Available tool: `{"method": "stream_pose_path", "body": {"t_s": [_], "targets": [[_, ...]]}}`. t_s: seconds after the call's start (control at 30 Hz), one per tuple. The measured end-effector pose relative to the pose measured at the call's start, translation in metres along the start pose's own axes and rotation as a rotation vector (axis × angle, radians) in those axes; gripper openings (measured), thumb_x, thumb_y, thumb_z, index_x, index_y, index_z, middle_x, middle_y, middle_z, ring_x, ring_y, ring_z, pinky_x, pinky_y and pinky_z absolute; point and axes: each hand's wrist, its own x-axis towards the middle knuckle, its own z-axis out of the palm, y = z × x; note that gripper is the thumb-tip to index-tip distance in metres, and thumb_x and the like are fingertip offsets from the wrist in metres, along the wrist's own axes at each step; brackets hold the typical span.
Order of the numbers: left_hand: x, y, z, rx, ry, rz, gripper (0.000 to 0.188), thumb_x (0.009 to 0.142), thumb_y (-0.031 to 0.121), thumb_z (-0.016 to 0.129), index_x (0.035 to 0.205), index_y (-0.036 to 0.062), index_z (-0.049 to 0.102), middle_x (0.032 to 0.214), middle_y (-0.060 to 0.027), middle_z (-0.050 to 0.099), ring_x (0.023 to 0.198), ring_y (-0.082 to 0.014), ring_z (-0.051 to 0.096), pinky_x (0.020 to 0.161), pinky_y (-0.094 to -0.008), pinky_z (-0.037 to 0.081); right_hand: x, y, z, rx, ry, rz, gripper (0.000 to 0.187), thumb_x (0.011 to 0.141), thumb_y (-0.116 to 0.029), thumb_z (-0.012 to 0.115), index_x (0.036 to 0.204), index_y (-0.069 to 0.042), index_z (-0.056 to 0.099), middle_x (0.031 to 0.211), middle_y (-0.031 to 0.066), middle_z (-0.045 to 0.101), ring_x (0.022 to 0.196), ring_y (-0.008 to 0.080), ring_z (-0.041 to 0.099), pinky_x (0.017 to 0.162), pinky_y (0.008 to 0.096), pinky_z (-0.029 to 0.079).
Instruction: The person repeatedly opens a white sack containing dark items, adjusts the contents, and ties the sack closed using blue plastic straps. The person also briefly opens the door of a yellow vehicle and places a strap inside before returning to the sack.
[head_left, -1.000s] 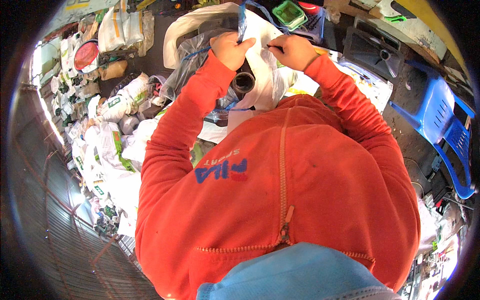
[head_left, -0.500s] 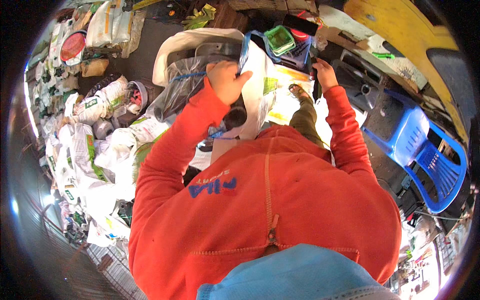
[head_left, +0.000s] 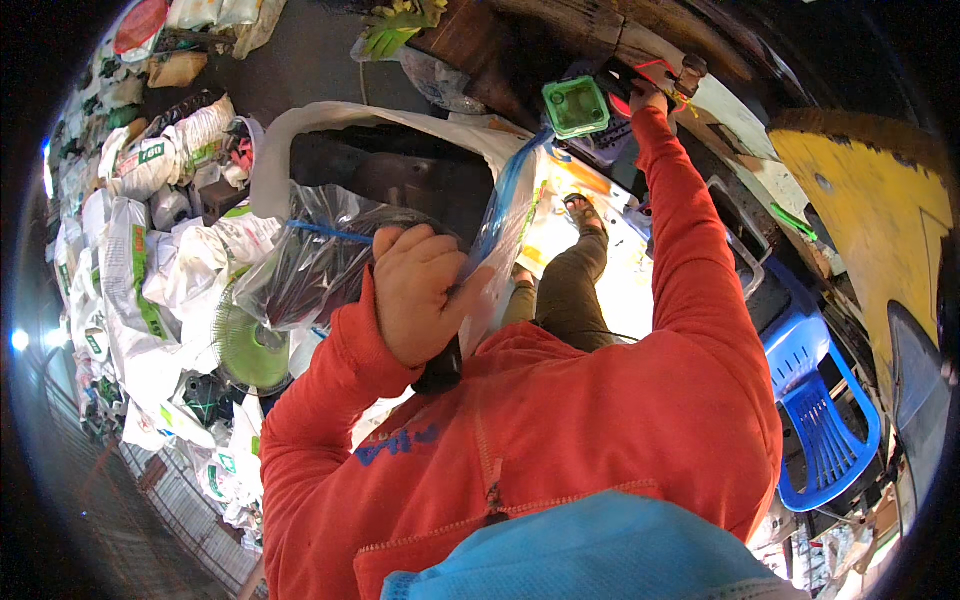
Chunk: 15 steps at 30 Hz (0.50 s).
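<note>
My left hand (head_left: 415, 290) is closed in a fist over the near side of a large white-rimmed container (head_left: 272, 165). A black, rounded thing (head_left: 440, 368) shows just below the fist and appears to be held in it; its upper part is hidden. Beside the fist lies clear plastic sheeting (head_left: 335, 210) with a blue band. My right hand (head_left: 648, 98) is stretched far forward at a black box-shaped thing (head_left: 617, 74) and a red cord (head_left: 660, 68); its fingers are mostly hidden. A green square plastic tub (head_left: 577, 106) stands to its left.
White sacks (head_left: 130, 265) and bags pile up on the left, with a green fan (head_left: 250, 345) among them. A blue plastic chair (head_left: 825, 410) stands at right, below a yellow panel (head_left: 870, 210). My legs (head_left: 572, 280) stand beyond the container's near side.
My right hand has reached farther forward to the black box and red cord. My left hand has come nearer my body and closed into a fist, and the view has shifted.
</note>
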Motion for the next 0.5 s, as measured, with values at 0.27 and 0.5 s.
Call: {"method": "stream_pose_path", "body": {"t_s": [0.27,0.5], "targets": [[-0.004,0.0,0.002,0.111,-0.011,-0.026,0.021,0.072,0.025,0.062,0.062,0.0077,0.056,0.065,-0.0063,0.051,0.066,-0.0243,0.049,0.065,-0.0368,0.032,-0.011,-0.04,-0.025,0.269,0.036,0.064,0.043,0.071,-0.032,0.067,0.109,-0.013,0.06,0.115,0.0116,0.055,0.108,0.0288,0.05,0.091,0.0347,0.04],[-0.01,-0.014,0.02,0.085,0.132,0.111,0.03,0.073,0.033,0.062,0.061,0.0066,0.053,0.064,-0.0094,0.052,0.066,-0.0293,0.051,0.064,-0.0389,0.033,-0.162,-0.275,-0.235,0.524,-0.285,-1.017,0.036,0.071,-0.023,0.07,0.103,-0.01,0.062,0.111,0.0067,0.056,0.107,0.0246,0.049,0.095,0.0372,0.033]]}}
